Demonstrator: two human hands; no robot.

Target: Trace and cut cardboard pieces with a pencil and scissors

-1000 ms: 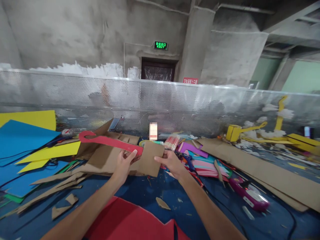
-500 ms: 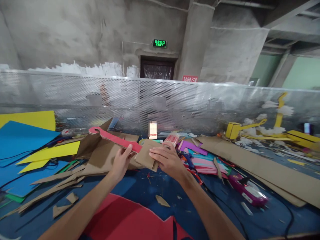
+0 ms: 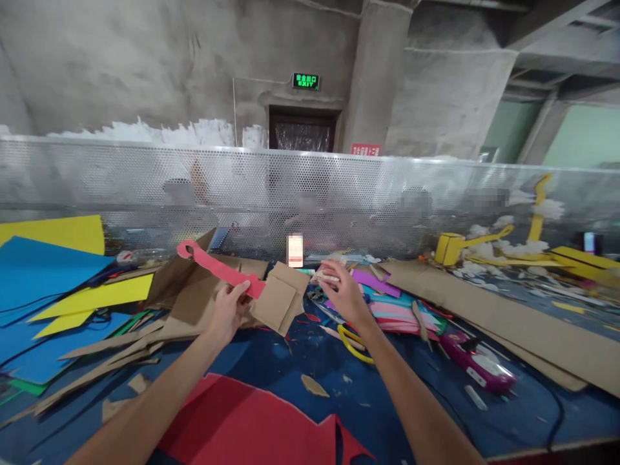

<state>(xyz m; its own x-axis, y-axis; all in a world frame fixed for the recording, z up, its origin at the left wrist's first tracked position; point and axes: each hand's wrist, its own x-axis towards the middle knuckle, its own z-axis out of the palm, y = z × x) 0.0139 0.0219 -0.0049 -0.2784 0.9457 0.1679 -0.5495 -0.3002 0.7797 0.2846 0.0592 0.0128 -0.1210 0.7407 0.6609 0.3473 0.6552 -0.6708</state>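
My left hand (image 3: 231, 313) is closed on a cardboard piece with a red-faced strip (image 3: 213, 266), whose far end curls into a hook. At the strip's near end sits a small boxy block of brown cardboard (image 3: 277, 298), tilted above the table. My right hand (image 3: 346, 294) is off the block, its fingers apart and stretched to the left, with nothing visibly held. Just beyond its fingertips lies a pale packet (image 3: 325, 274), partly hidden by them. Under the right wrist are scissors with yellow handles (image 3: 356, 345).
A red sheet (image 3: 252, 420) lies at the near edge. Cardboard strips, blue sheets (image 3: 53, 265) and yellow sheets crowd the left. To the right are a purple device (image 3: 477, 363), a black cable and long cardboard (image 3: 504, 316). A lit phone (image 3: 295, 250) stands before the perforated metal screen (image 3: 217, 187).
My right hand has let go of the cardboard block and moved right, its fingers opening. The block has turned to show its flat face. My left hand keeps its hold and has shifted slightly left.
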